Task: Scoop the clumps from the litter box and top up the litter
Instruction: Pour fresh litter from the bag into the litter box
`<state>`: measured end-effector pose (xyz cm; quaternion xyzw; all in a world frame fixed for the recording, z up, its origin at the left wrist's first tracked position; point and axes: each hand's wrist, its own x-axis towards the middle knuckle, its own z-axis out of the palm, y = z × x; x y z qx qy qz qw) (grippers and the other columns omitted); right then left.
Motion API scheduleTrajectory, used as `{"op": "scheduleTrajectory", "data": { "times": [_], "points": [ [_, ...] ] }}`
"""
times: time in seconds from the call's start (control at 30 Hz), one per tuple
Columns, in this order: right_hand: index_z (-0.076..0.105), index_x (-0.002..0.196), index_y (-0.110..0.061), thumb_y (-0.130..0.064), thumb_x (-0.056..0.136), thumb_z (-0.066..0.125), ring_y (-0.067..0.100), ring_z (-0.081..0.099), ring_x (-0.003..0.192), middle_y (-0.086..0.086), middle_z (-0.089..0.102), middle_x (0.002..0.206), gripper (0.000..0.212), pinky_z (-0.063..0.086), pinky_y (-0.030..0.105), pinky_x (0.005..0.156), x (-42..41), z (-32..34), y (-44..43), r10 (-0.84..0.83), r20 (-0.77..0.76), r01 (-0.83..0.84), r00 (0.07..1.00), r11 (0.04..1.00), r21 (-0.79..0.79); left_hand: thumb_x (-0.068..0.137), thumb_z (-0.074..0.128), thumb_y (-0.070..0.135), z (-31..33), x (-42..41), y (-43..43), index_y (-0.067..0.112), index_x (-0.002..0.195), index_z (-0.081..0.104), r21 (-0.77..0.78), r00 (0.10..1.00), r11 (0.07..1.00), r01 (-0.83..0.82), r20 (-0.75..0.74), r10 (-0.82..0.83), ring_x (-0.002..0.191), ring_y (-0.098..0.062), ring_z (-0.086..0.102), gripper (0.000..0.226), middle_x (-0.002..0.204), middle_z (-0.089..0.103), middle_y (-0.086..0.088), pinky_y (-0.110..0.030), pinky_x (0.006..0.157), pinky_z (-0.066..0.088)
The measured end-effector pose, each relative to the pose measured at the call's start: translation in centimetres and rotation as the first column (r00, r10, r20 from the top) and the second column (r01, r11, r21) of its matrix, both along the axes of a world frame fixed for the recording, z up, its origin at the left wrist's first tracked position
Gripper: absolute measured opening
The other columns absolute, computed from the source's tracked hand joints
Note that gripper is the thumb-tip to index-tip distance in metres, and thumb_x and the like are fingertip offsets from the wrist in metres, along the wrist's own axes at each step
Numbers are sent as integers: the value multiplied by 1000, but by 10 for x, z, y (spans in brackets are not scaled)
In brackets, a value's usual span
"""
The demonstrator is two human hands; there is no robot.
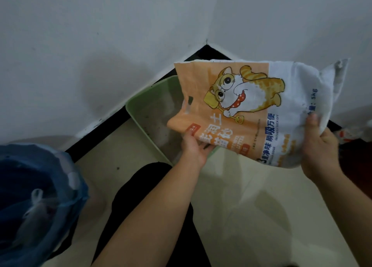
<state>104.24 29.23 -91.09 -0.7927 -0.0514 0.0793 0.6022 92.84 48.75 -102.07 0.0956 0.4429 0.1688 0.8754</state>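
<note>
At lower left of the frame sits a bin [77, 186] with a blue liner, with pale scraps inside it. A dark-clad leg [141, 190] lies at bottom centre on the cream floor [231, 202], and both bare forearms reach up from it toward the centre and right.

The left hand [196, 148] grips the bag [241, 97] at its lower orange edge, thumb on the printed face and fingers [207, 146] curled underneath. The right hand [320, 148] holds the white end, thumb pressed on top and the rest wrapped below. The bag is held clear of the floor, lying nearly on its side. Its orange end, with the cut-out handle, droops left over the box [159, 85].

The green box stands in the corner of the room, past the hands, partly hidden by the bag. It holds a thin grey layer of litter [159, 121]. I cannot tell whether any grains are falling.

This looks like the top-up step, with the scooping seemingly done. Next, the right hand would need to raise the white end so the contents slide toward the orange mouth. The left hand would steer that mouth inside the box's walls. The limp bag could fold and spill onto the floor.
</note>
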Motion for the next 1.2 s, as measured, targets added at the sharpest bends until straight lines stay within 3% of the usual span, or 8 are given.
{"op": "scheduleTrajectory", "data": {
  "times": [0.23, 0.43, 0.5, 0.73, 0.87, 1.0, 1.1, 1.2],
  "points": [
    [64, 98, -30, -61, 92, 47, 12, 71, 98, -6, 73, 102, 36, 58, 32, 80, -3, 21, -3, 42, -8, -41, 999, 998, 42, 94, 52, 20, -7, -11, 25, 13, 123, 58, 141, 991, 985, 103, -95, -90, 97, -27, 68, 30, 113, 69, -13, -37, 64, 59],
    [64, 98, -28, -62, 89, 48, 15, 71, 98, -4, 74, 102, 39, 58, 33, 82, -3, 33, -3, 80, -26, -78, 996, 996, 52, 98, 45, 26, -16, -15, 44, 23, 148, 26, 281, 881, 894, 350, -423, -212, 120, -28, 48, 54, 137, 46, 1, -47, 92, 50],
    [63, 100, -27, -59, 93, 46, 12, 72, 95, -6, 75, 98, 38, 60, 26, 74, -4, 35, -5, 90, -46, -86, 995, 994, 73, 100, 40, 30, -20, -18, 47, 23, 147, 30, 309, 841, 850, 427, -480, -248, 120, -28, 45, 48, 142, 42, -1, -46, 93, 47],
    [62, 103, -23, -54, 97, 42, 10, 73, 85, -5, 75, 92, 38, 58, 20, 63, -10, 37, -4, 109, -80, -100, 991, 990, 100, 95, 54, 22, -22, -27, 51, 14, 123, 58, 460, 675, 510, 727, -616, -406, 91, -17, 53, 29, 109, 61, -3, -31, 70, 42],
    [62, 108, -17, -53, 98, 43, 8, 73, 76, -2, 73, 92, 42, 56, 18, 56, -12, 33, 0, 124, -84, -120, 989, 992, 49, 96, 46, 9, -27, -23, 52, 10, 127, 51, 572, 704, 416, 707, -626, -336, 103, -32, 61, 32, 113, 63, -16, -31, 69, 52],
    [62, 110, -14, -54, 97, 43, 5, 72, 70, 0, 72, 89, 46, 54, 16, 52, -5, 23, -8, 109, -100, -112, 989, 993, -25, 96, 53, 16, -29, -13, 58, 16, 134, 40, 679, 764, 353, 644, -598, -244, 102, -17, 54, 40, 116, 56, -1, -29, 77, 44],
    [63, 105, -19, -57, 95, 46, 13, 73, 79, 2, 73, 94, 43, 58, 27, 64, 5, 15, -17, 54, -117, -60, 992, 997, -46, 95, 55, 20, -26, -3, 65, 17, 139, 38, 727, 814, 371, 578, -544, -203, 107, -15, 51, 47, 120, 50, 3, -35, 87, 47],
    [62, 98, -22, -58, 94, 49, 19, 69, 85, 3, 70, 96, 38, 56, 34, 73, 19, 2, -25, -48, -119, 40, 992, 997, -70, 95, 49, 14, -36, 5, 69, 13, 131, 51, 655, 754, 388, 648, -625, -202, 104, -27, 57, 36, 112, 54, 0, -43, 88, 50]
  ]
}}
